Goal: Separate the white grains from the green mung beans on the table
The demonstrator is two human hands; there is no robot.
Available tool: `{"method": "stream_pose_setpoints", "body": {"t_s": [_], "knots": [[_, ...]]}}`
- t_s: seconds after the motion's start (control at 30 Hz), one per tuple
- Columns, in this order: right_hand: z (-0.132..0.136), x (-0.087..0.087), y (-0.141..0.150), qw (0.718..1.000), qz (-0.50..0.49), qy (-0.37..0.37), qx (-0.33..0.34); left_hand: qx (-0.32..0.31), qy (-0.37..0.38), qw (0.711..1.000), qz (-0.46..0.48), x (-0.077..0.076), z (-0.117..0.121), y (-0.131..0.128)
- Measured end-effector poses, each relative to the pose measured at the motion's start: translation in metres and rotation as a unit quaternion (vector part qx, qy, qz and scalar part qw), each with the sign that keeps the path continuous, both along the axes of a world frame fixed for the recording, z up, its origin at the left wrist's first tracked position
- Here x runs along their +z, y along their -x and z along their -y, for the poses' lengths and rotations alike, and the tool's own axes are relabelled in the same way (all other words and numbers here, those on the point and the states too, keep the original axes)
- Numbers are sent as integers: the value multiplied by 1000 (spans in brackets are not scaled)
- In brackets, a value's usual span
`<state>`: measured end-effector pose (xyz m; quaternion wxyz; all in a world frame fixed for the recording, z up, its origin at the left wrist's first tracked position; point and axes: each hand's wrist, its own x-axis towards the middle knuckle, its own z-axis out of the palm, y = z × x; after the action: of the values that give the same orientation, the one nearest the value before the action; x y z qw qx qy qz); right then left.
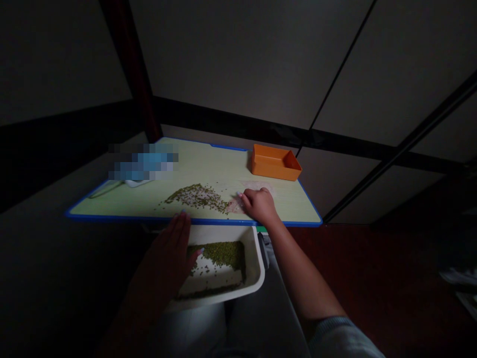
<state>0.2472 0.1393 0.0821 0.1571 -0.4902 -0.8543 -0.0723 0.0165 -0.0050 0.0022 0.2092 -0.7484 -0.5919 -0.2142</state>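
Small green beans or seeds (199, 195) lie loosely spread on a pale yellow table (223, 161) with a blue rim. My left hand (175, 248) is at the table's near edge, over the left side of a white bin (257, 278). Its fingers are stretched out and the thumb stands apart, with nothing held. More of the green seeds (227, 253) are heaped in this bin, below the table edge. On the table, my right hand (260, 204) is curled closed to the right of the scattered seeds. A thin pinkish patterned sheet (235, 206) lies beside and beneath it. Whatever its fingers may hold is hidden.
An orange open box (276, 171) stands at the back right of the table. At the left, a blurred-out device with a white base (137, 182) rests near the edge. Grey panelled walls (231, 59) rise right behind the table. The red floor (354, 268) shows at right.
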Motion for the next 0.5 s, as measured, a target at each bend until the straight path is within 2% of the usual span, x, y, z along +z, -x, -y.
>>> {"method": "stream_pose_setpoints", "body": {"t_s": [0.5], "knots": [[-2, 1, 2, 1000, 10, 10, 21, 9, -11, 1000, -16, -2, -3, -1]]}}
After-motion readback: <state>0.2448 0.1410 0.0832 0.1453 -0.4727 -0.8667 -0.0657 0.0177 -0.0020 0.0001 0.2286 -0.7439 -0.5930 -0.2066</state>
